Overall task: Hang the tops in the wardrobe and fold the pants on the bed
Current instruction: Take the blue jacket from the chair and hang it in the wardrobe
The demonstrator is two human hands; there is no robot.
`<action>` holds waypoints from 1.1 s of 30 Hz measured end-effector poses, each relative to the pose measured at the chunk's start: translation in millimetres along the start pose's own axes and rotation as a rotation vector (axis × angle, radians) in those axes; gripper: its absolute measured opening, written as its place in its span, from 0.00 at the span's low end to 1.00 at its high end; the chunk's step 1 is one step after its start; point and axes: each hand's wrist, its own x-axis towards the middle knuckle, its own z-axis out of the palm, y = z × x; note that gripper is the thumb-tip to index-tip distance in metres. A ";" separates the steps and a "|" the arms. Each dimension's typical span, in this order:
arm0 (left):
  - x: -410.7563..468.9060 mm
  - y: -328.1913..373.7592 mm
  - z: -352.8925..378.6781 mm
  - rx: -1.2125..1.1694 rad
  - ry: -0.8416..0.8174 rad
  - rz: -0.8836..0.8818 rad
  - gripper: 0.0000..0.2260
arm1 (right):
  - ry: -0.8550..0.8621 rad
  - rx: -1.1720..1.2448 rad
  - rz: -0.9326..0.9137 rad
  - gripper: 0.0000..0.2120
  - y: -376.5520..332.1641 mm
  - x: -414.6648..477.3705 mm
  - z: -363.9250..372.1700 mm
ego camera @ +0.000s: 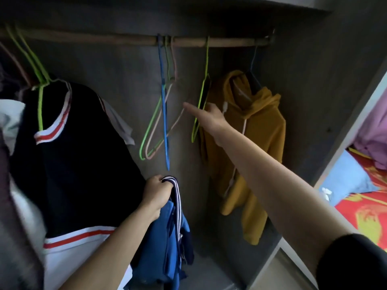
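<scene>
Our right arm, in a black sleeve, crosses the lower right of the view. It ends in the right hand, below the right half of the wooden rail. Its fingers are straight and hold nothing. They point toward a bunch of empty hangers (blue, green and pink) hooked at the rail's middle.

The left hand is well below the rail's middle. Its fingers are curled round the striped collar of the blue top, which hangs from that grip in a loose bundle.

A lime hanger hangs further right along the rail, and the right wrist passes in front of it. A mustard hoodie hangs near the rail's right end. A black jersey hangs under the rail's left part. The bed lies beyond the rail's right end, low in the view.

We judge the step in hand to be taking a hanger for the blue top. Faults to expect:

- The three hangers overlap. Pulling one may drag the others off the rail.
- The wrist is close to the lime hanger. A sideways move may swing it into the hoodie.
- The top is held at the collar only. Threading a hanger with one free hand may loosen that grip and drop the garment to the wardrobe floor.
- The interior is dim, so a hook may miss the rail.
</scene>
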 end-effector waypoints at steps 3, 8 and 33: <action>8.6 2.7 -4.3 0.025 0.003 0.013 0.06 | 0.015 -0.015 -0.062 0.23 1.6 21.0 17.8; 23.7 8.2 -2.1 0.011 0.096 -0.012 0.06 | 0.147 -0.020 -0.214 0.14 4.6 19.6 -0.4; 32.5 -9.2 77.8 0.833 -0.089 0.280 0.08 | -0.143 -0.485 0.157 0.10 220.9 -131.7 -155.5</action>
